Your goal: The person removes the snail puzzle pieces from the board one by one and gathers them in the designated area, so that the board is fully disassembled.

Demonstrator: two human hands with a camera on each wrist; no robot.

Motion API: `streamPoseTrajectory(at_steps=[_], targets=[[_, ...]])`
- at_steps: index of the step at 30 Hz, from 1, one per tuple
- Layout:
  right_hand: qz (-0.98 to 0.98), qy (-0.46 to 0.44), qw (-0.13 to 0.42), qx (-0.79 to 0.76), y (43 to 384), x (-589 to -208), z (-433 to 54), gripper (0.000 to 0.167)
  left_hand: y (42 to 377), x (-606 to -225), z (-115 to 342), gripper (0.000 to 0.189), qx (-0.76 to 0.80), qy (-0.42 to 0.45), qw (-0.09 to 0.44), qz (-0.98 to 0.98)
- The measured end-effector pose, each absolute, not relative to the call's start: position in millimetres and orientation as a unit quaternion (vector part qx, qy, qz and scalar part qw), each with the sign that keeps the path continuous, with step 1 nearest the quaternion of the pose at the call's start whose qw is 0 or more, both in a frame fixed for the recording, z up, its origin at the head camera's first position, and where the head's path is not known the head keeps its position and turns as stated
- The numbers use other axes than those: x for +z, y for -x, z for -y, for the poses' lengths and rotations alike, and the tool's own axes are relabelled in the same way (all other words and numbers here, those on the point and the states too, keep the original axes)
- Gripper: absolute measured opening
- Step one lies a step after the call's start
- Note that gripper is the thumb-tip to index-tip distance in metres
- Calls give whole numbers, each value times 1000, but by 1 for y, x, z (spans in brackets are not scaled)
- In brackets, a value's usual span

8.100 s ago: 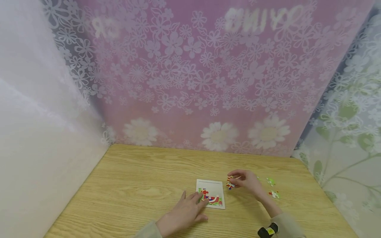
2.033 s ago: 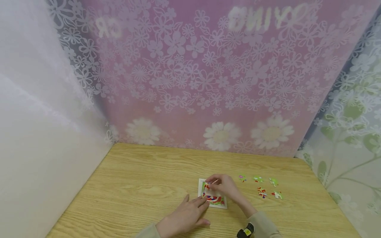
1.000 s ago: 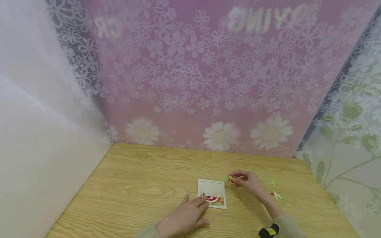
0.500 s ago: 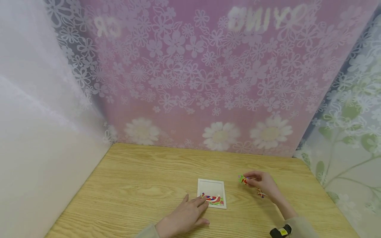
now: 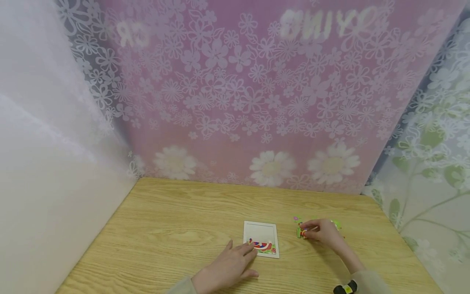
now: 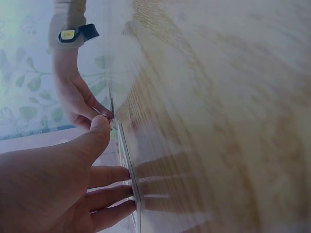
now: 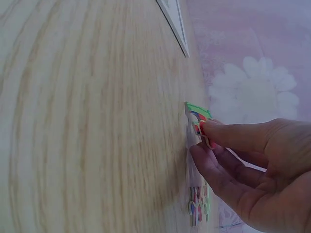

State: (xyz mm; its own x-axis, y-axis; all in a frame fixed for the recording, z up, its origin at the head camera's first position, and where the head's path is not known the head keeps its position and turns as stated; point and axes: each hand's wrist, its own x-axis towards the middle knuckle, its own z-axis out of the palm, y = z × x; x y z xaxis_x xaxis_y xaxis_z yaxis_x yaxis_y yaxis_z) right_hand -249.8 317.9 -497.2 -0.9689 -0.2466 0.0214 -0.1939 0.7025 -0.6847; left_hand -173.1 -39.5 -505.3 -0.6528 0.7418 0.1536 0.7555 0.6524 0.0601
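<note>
A white puzzle tray [image 5: 261,231] lies on the table, with joined red, blue, white and green jigsaw pieces [image 5: 262,246] along its near side. My left hand [image 5: 230,262] rests on the tray's near left part, fingers extended over the edge, hiding some of those pieces. To the right of the tray, my right hand [image 5: 324,233] pinches a jigsaw piece [image 5: 300,233] between thumb and fingers. In the right wrist view this jigsaw piece [image 7: 198,116] shows a green edge and red and blue parts, close to the tabletop.
Loose jigsaw pieces lie around my right hand: one with a pink flower [image 5: 295,219] and a green one [image 5: 336,224]; others are partly hidden. A wood-grain table [image 5: 176,232] meets a flowered pink backdrop [image 5: 220,102] at its far edge.
My right hand has carried the jigsaw piece from over the tray out to the right, then lower and nearer the table among the loose pieces. The left hand has stayed put.
</note>
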Motion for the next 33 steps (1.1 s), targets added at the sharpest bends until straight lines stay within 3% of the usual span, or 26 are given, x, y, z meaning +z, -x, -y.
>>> streamPoseTrajectory(at_steps=[8,22,33], targets=[[-941,93,16,-324,250,-502,-312,20,171,-504,39,64,-64,405,43,911],[-935,84,-11,-344,242,-490,-304,25,174,-505,40,62,-64,425,61,901],[-890,88,29,-447,239,-472,-305,37,181,-502,36,49,-61,413,70,906]])
